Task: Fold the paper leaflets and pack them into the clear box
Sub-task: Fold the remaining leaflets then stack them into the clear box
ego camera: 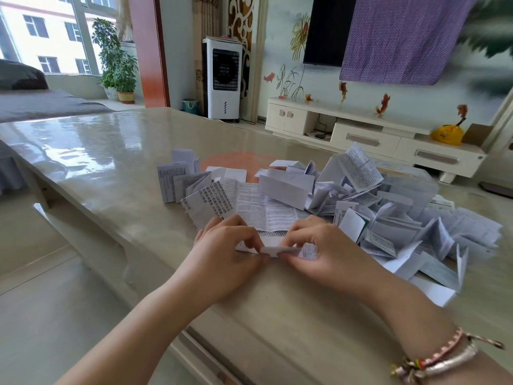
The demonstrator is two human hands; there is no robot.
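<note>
- The left hand [222, 245] and right hand [319, 245] are both pinching a small folded leaflet [280, 250] just above the tabletop [111, 162].
- Loose leaflets [388, 218] are lying heaped beside the right hand.

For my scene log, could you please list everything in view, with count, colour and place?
folded strip: one, white, pinched between both hands
leaflets: a loose heap, white printed, table right
clear box: one, behind the heap, mostly hidden
table: one, glossy beige
air cooler: one, white, floor behind
TV cabinet: one, cream, by the wall
potted plant: green, by the window
left hand: pinches the strip
right hand: pinches the strip
</note>
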